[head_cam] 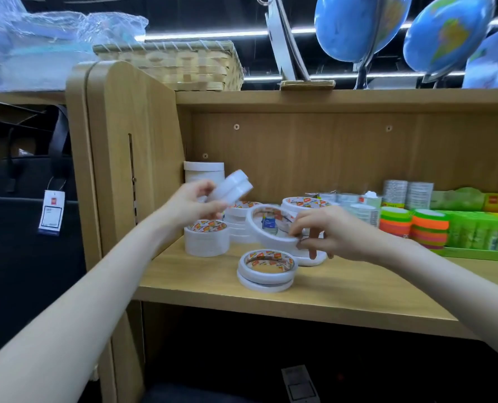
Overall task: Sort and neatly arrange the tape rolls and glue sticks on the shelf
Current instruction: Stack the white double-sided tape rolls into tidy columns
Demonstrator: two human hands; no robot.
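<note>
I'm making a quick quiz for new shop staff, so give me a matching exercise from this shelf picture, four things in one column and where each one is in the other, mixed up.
Column one:
1. White tape rolls held in the left hand
2. Tilted tape roll pinched by the right hand
3. Two-roll tape stack
4. Neon orange and green tape rolls

Column two:
A. Lying flat near the shelf's front edge
B. Raised in the air, left of the other rolls
C. Standing right of the white tapes, beside a green box
D. Lifted at an angle over the middle stacks

Pairs: 1-B, 2-D, 3-A, 4-C
</note>
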